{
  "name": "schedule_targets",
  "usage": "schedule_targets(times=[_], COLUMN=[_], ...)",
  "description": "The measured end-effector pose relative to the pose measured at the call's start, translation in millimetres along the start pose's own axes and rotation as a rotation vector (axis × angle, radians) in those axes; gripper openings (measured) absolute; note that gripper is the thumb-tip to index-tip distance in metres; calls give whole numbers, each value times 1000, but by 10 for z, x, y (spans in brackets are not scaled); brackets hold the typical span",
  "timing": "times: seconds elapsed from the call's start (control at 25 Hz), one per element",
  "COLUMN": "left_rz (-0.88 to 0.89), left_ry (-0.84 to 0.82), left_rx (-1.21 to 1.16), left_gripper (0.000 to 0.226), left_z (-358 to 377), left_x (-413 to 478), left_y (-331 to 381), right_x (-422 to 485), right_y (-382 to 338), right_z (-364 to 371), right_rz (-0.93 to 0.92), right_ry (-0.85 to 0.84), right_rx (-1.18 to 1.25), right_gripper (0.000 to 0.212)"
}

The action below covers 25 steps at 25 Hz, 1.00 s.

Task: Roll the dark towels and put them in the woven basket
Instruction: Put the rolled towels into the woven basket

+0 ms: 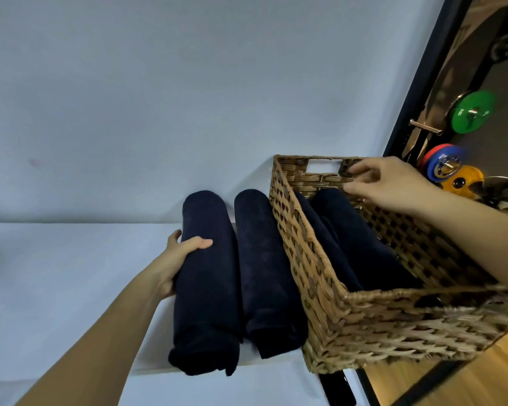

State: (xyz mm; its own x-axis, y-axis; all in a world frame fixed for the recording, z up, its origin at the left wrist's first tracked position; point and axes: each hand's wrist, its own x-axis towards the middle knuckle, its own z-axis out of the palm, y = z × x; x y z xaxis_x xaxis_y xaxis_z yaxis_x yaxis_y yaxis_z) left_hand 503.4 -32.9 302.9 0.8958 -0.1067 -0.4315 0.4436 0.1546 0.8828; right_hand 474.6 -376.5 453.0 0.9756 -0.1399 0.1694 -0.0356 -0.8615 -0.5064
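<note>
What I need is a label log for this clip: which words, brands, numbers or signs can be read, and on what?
None can be read.
The woven basket, the rolled dark towel gripped by the left hand and the other towels show no print.
The green weight plate, blue weight plate and yellow weight plate: any markings are too blurred to read.

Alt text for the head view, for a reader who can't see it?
A left hand grips a rolled dark towel on a white surface, a second roll lying between it and a woven basket. Two rolls lie in the basket, the right hand at its far rim, fingers loosely curled.
</note>
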Motion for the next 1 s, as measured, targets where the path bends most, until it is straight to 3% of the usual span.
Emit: schedule_targets(times=[0.12, 0.28, 0.44, 0.48, 0.56, 0.64, 0.76, 0.84, 0.92, 1.0], left_rz=[29, 178, 335, 357, 390, 461, 524, 593, 656, 658], left_ry=[-24, -112, -299, -342, -449, -482, -492, -343, -116, -113], left_rx=[-191, -294, -416, -458, -502, -410, -83, 343, 734, 705], left_gripper=[76, 45, 45, 45, 44, 51, 77, 91, 80, 74], left_z=[-59, 199, 626, 735, 995, 1278, 1638, 1791, 1831, 1828], left_x=[-156, -482, -776, -806, -840, -841, -708, -505, -270, -115], left_y=[-33, 378, 730, 771, 844, 910, 1013, 1017, 884, 642], right_x=[-209, -346, -256, -257, -307, -296, -320, -348, -267, -155], right_y=[-493, -1051, -1098, -1069, -993, -887, -658, -489, -255, -110], right_z=[154, 542, 624, 562, 411, 286, 78, -136, -341, -370], right_rz=[-208, -229, 29, 102, 123, 76, 34, 101, 196, 264], right_ry=[86, -118, -278, -385, -487, -413, -247, -198, -187, -191], right_rx=[204, 362, 738, 887, 1080, 1265, 1374, 1325, 1003, 557], right_gripper=[26, 47, 79, 79, 57, 32, 44, 29, 28, 60])
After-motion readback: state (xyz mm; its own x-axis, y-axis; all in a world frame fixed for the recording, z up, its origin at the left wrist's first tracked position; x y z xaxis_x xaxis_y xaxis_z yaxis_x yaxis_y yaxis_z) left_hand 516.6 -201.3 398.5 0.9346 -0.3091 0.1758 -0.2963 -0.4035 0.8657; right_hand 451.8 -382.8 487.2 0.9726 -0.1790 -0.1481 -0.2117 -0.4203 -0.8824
